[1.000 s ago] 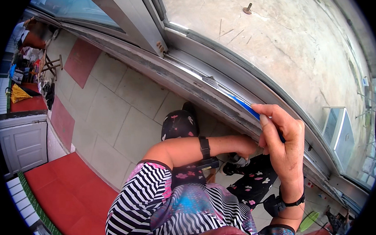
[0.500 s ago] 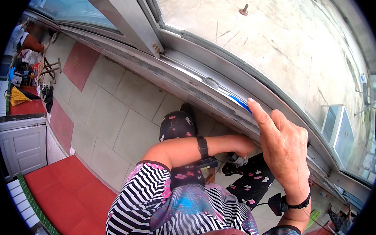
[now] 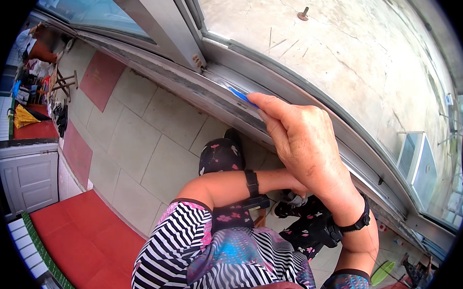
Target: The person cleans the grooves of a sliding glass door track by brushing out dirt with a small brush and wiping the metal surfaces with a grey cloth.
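My right hand (image 3: 308, 142) is closed round the blue handle of a small brush (image 3: 238, 94). It reaches across to the metal window track (image 3: 264, 87), with the index finger stretched along the handle. The brush's far end lies in the track near the corner of the frame, blurred. My left hand (image 3: 294, 185) is low by my knee, partly hidden behind the right hand and wrist. A crumpled grey cloth (image 3: 295, 199) shows at its fingers and appears to be held there.
A glass pane (image 3: 346, 72) stands beyond the track, and a metal-framed sash (image 3: 159, 25) meets it at the left. Grey floor tiles (image 3: 135, 126) lie below. Red tiling (image 3: 80, 236) is at the lower left. A person (image 3: 38, 48) is at the far left near a folding stool (image 3: 65, 82).
My right hand has moved left along the track, taking the brush toward the frame's corner. The left hand has stayed low, now more covered by the right.
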`<action>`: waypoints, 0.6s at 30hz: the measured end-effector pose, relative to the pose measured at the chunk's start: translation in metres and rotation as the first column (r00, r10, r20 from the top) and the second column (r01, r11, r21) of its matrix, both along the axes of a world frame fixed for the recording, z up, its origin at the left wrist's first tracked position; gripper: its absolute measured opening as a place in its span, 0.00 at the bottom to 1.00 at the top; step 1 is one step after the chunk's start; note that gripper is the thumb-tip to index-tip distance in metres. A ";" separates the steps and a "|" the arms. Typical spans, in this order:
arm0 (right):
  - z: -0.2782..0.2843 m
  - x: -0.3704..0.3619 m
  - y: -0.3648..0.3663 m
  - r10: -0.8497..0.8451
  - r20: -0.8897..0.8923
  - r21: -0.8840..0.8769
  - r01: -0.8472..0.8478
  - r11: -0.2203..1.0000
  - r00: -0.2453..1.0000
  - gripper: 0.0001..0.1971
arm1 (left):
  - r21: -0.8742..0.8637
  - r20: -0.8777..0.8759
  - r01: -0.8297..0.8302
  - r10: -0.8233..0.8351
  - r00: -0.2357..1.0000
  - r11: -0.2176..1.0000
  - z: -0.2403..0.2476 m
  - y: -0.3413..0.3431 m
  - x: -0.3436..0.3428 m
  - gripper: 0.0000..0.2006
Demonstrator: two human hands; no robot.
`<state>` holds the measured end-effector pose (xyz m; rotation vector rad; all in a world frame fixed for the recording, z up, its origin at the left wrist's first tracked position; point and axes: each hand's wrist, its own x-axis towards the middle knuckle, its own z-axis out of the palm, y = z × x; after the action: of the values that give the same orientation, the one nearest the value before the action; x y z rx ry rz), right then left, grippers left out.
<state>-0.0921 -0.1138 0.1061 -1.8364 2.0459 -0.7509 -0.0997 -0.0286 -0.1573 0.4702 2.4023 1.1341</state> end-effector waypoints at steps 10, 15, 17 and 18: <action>0.007 0.002 0.013 0.083 -0.528 0.024 -0.083 0.996 0.845 0.26 | 0.010 -0.010 0.004 -0.004 1.000 1.000 0.006 0.000 -0.005 0.14; 0.023 -0.010 0.041 0.080 -0.542 0.124 -0.014 0.992 0.836 0.30 | -0.032 0.003 0.024 -0.023 1.000 0.999 0.016 -0.001 -0.001 0.13; 0.031 -0.012 0.056 0.077 -0.566 0.152 0.012 0.988 0.821 0.32 | -0.056 0.006 0.037 -0.037 0.999 0.998 0.023 -0.002 0.002 0.13; 0.033 -0.015 0.064 0.077 -0.554 0.167 0.020 0.986 0.829 0.34 | -0.065 0.009 0.046 -0.045 0.999 0.997 0.027 -0.003 0.005 0.13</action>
<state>-0.1069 -0.0494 0.1389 -2.1601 2.3149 -0.0032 -0.0950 -0.0314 -0.1305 0.4958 2.4017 1.0336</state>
